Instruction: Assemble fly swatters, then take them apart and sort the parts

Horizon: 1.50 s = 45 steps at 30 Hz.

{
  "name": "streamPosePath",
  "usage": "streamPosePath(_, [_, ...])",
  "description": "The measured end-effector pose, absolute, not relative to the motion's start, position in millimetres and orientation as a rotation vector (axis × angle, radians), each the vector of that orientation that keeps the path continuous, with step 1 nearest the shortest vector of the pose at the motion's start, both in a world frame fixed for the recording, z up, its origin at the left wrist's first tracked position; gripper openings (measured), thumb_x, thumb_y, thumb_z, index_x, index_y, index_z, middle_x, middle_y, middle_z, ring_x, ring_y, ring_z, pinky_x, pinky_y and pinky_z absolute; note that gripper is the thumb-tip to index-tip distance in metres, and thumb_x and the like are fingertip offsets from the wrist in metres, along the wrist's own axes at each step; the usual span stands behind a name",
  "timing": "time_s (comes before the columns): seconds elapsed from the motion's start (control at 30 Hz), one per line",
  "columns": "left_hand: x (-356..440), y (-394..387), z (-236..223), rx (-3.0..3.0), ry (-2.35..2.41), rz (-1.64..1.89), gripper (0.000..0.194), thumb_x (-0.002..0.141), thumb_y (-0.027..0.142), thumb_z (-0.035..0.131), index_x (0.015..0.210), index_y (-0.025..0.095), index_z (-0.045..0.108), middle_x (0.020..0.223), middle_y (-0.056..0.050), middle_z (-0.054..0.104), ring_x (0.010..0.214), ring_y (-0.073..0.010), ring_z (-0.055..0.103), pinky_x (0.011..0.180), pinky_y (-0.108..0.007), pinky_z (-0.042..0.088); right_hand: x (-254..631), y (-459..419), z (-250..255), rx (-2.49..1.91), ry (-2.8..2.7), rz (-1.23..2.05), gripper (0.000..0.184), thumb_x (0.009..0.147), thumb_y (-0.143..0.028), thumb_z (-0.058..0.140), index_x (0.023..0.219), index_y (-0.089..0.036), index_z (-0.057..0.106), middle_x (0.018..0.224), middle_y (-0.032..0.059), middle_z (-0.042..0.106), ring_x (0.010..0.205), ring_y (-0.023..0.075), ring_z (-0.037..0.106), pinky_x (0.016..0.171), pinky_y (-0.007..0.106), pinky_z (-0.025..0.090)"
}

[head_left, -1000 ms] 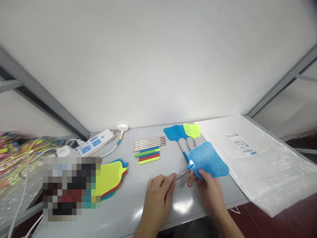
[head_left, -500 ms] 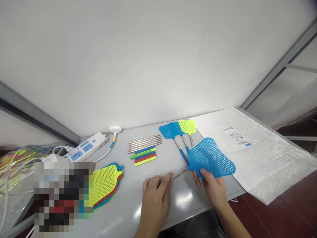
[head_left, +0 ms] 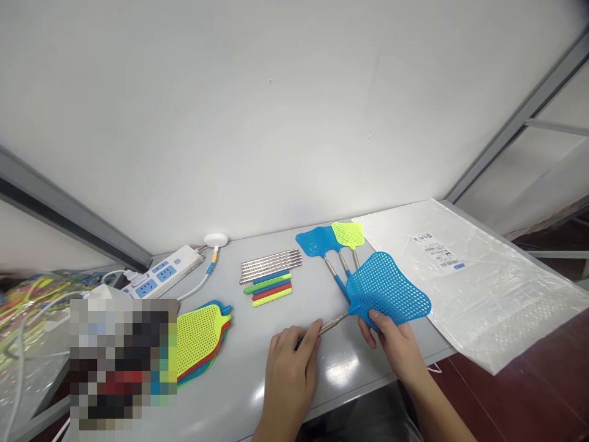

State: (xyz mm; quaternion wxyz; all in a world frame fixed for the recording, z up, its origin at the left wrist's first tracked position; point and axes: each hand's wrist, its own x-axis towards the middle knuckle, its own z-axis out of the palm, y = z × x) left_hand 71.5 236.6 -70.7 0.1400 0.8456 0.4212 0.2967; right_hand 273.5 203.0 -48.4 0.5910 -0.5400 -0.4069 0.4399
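Observation:
My left hand is closed round a metal rod, with a bit of dark blue showing between the fingers. My right hand grips a blue fly swatter head near its neck, thumb on top. The rod's tip meets the neck of that head; how deep it sits I cannot tell. Behind it lie two blue fly swatters and one yellow fly swatter, their lower parts partly hidden. Further left are a row of metal rods and several coloured handles.
Loose swatter heads are stacked on the left of the grey table, beside a blurred-out patch. A power strip with cables stands behind them. On the right lies a white plastic bag with a label, hanging over the edge.
The swatter head and the rod have come together; the rod's tip now touches the neck. My right hand has shifted slightly left with the head. The view has moved a little.

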Motion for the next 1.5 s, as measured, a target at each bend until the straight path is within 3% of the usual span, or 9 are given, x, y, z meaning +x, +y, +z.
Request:
streamPosePath(0.23, [68, 230, -74, 2.463, 1.182, 0.823, 0.038, 0.096, 0.017, 0.044, 0.132, 0.024, 0.054, 0.089, -0.006, 0.062, 0.079, -0.0187, 0.058, 0.070, -0.030, 0.046, 266, 202, -41, -1.432, -1.002, 1.009, 0.034, 0.093, -0.050, 0.049, 0.091, -0.018, 0.061, 0.056, -0.0060, 0.042, 0.053, 0.0119, 0.042, 0.057, 0.028, 0.036])
streamPosePath(0.53, [71, 224, -43, 2.562, 1.142, 0.960, 0.031, 0.097, 0.018, 0.042, 0.125, 0.020, 0.055, 0.078, -0.003, 0.060, 0.061, -0.0143, 0.059, 0.051, -0.022, 0.044, 243, 205, -32, -1.391, -0.830, 0.992, 0.039, 0.089, -0.053, 0.056, 0.088, -0.015, 0.067, 0.048, -0.0078, 0.034, 0.045, 0.0087, 0.033, 0.049, 0.026, 0.027])
streamPosePath(0.9, [69, 226, -21, 2.578, 1.167, 0.924, 0.029, 0.096, 0.020, 0.043, 0.121, 0.022, 0.057, 0.075, -0.002, 0.060, 0.056, -0.0149, 0.058, 0.047, -0.023, 0.040, 241, 205, -14, -1.330, -0.816, 1.000, 0.039, 0.091, -0.052, 0.053, 0.091, -0.016, 0.068, 0.045, -0.0090, 0.030, 0.042, 0.0075, 0.027, 0.045, 0.025, 0.023])
streamPosePath(1.0, [65, 227, -14, 2.428, 1.137, 0.770, 0.030, 0.097, 0.024, 0.043, 0.124, 0.026, 0.056, 0.079, -0.002, 0.062, 0.064, -0.0156, 0.060, 0.053, -0.023, 0.044, 241, 205, -18, -1.365, -0.921, 1.114, 0.038, 0.089, -0.052, 0.055, 0.087, -0.017, 0.068, 0.048, -0.0069, 0.036, 0.046, 0.0088, 0.034, 0.049, 0.025, 0.030])
streamPosePath(1.1, [63, 225, -9, 2.251, 1.096, 0.651, 0.033, 0.098, 0.027, 0.040, 0.129, 0.030, 0.054, 0.096, -0.004, 0.067, 0.084, -0.0174, 0.065, 0.070, -0.025, 0.050, 238, 205, -25, -1.343, -1.029, 1.268, 0.037, 0.087, -0.052, 0.058, 0.079, -0.017, 0.068, 0.054, -0.0041, 0.044, 0.054, 0.0105, 0.042, 0.056, 0.025, 0.036])
streamPosePath(1.17, [61, 223, -8, 2.158, 1.096, 0.598, 0.032, 0.099, 0.028, 0.039, 0.126, 0.030, 0.056, 0.103, -0.004, 0.067, 0.091, -0.0190, 0.065, 0.078, -0.027, 0.050, 236, 205, -30, -1.302, -1.016, 1.280, 0.037, 0.088, -0.053, 0.057, 0.085, -0.018, 0.069, 0.057, -0.0037, 0.045, 0.056, 0.0110, 0.043, 0.057, 0.025, 0.037])
streamPosePath(1.27, [61, 220, -8, 2.072, 1.147, 0.542, 0.028, 0.098, 0.032, 0.039, 0.113, 0.027, 0.062, 0.097, -0.006, 0.067, 0.087, -0.0219, 0.064, 0.077, -0.030, 0.049, 235, 205, -35, -1.289, -0.975, 1.238, 0.037, 0.090, -0.053, 0.054, 0.097, -0.020, 0.069, 0.058, -0.0043, 0.045, 0.057, 0.0108, 0.043, 0.057, 0.025, 0.037])
streamPosePath(1.37, [66, 218, -4, 1.981, 1.194, 0.540, 0.025, 0.096, 0.034, 0.041, 0.102, 0.024, 0.063, 0.090, -0.006, 0.067, 0.082, -0.0235, 0.063, 0.072, -0.030, 0.046, 232, 203, -37, -1.301, -0.915, 1.242, 0.037, 0.091, -0.052, 0.054, 0.095, -0.019, 0.070, 0.056, -0.0042, 0.044, 0.057, 0.0109, 0.043, 0.058, 0.025, 0.037])
streamPosePath(1.5, [77, 213, 3, 1.662, 1.126, 0.605, 0.026, 0.096, 0.039, 0.043, 0.095, 0.022, 0.063, 0.076, -0.004, 0.063, 0.069, -0.0185, 0.057, 0.062, -0.026, 0.042, 223, 201, -31, -1.252, -0.874, 1.361, 0.035, 0.086, -0.052, 0.060, 0.094, -0.021, 0.073, 0.078, 0.0023, 0.065, 0.076, 0.0153, 0.057, 0.071, 0.027, 0.045])
